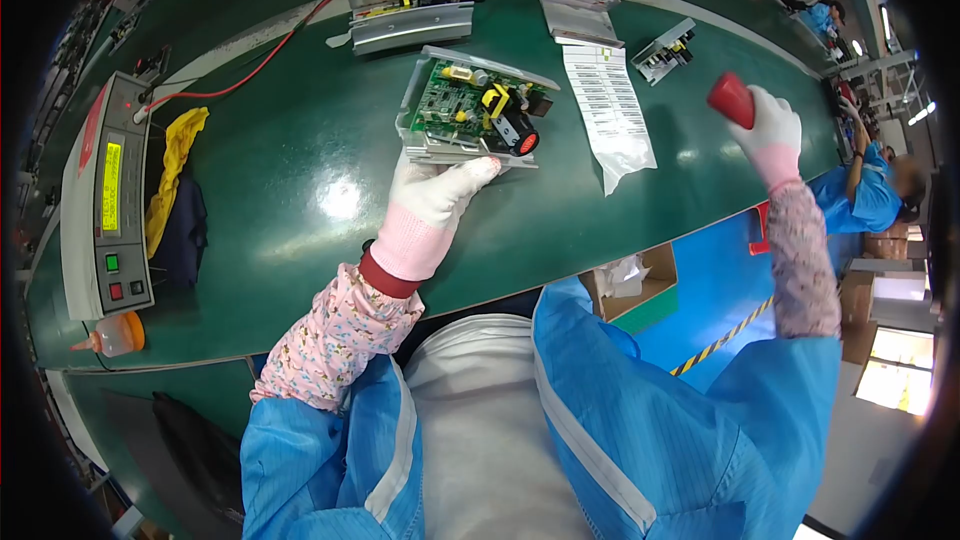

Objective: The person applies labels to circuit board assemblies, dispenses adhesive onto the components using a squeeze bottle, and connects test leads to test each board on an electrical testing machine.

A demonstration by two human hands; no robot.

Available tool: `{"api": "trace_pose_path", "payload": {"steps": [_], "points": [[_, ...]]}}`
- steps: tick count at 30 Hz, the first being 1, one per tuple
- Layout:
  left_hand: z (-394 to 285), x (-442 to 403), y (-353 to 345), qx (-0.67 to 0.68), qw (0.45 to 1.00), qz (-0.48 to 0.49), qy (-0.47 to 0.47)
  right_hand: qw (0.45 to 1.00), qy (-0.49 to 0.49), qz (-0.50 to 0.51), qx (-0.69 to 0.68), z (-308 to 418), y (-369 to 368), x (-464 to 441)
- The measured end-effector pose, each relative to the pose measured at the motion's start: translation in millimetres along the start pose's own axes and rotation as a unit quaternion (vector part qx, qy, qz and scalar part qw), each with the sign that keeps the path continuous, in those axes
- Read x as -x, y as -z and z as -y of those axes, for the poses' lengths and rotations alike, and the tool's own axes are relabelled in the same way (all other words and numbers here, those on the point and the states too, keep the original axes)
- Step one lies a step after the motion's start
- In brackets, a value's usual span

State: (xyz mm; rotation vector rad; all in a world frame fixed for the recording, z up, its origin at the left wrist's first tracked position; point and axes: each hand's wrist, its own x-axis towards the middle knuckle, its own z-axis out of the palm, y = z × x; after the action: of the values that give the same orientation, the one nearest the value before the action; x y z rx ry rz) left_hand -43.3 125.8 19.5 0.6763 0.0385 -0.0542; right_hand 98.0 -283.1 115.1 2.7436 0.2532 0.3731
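My left hand, in a white glove, grips the lower edge of a metal-framed green circuit board above the green bench. A black part with a red-orange round end sits at the board's lower right corner. Out to the right, my right hand, also gloved, is closed round a red object, whose far end points up and left. Between the hands lies a printed label sheet on the bench. Its top end is under a metal bracket.
A tester with a lit yellow display stands at the left, with a red cable, a yellow cloth and a small bottle nearby. Other metal-framed boards lie further back. A co-worker is at the right.
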Motion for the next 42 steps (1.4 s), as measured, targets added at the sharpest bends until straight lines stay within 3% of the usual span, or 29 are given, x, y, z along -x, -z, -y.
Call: {"api": "trace_pose_path", "payload": {"steps": [1, 2, 3, 4, 5, 6, 8, 9, 11, 17, 21, 26, 31, 42], "points": [[0, 1, 0, -0.002, 1.000, -0.002, -0.003, 0.985, -0.045, -0.076, -0.148, 25, 21, -5], [1, 1, 1, -0.001, 1.000, -0.010, -0.007, 0.937, -0.102, -0.086, -0.324, 51, 39, 3], [3, 1, 1, -0.020, 1.000, -0.017, -0.011, 0.854, -0.156, -0.087, -0.489, 76, 50, 12], [4, 1, 3, -0.039, 0.999, -0.024, -0.014, 0.853, -0.147, -0.079, -0.494, 97, 52, 23], [4, 1, 4, -0.060, 0.998, -0.031, -0.018, 0.709, -0.103, -0.102, -0.691, 115, 52, 34], [4, 2, 5, -0.080, 0.996, -0.037, -0.021, 0.520, -0.058, -0.115, -0.844, 133, 54, 43], [7, 3, 8, -0.075, 0.996, -0.045, -0.028, 0.417, 0.045, -0.090, -0.903, 175, 65, 55], [9, 3, 10, -0.068, 0.996, -0.041, -0.030, 0.414, 0.047, -0.085, -0.905, 197, 70, 59], [12, 2, 13, -0.055, 0.998, -0.029, -0.034, 0.453, 0.098, -0.186, -0.866, 229, 76, 65], [15, -2, 15, -0.052, 0.998, -0.033, -0.032, 0.421, 0.034, -0.175, -0.889, 247, 62, 72], [17, -3, 16, -0.073, 0.996, -0.015, -0.050, 0.557, 0.106, -0.212, -0.796, 243, 49, 75], [13, 0, 13, -0.108, 0.993, -0.030, -0.041, 0.488, 0.071, -0.185, -0.850, 243, 51, 76], [13, 3, 7, -0.109, 0.993, -0.020, -0.050, 0.536, 0.057, -0.208, -0.816, 246, 46, 76], [12, -3, 12, -0.088, 0.995, -0.024, -0.040, 0.537, 0.039, -0.199, -0.819, 248, 54, 78]]}}
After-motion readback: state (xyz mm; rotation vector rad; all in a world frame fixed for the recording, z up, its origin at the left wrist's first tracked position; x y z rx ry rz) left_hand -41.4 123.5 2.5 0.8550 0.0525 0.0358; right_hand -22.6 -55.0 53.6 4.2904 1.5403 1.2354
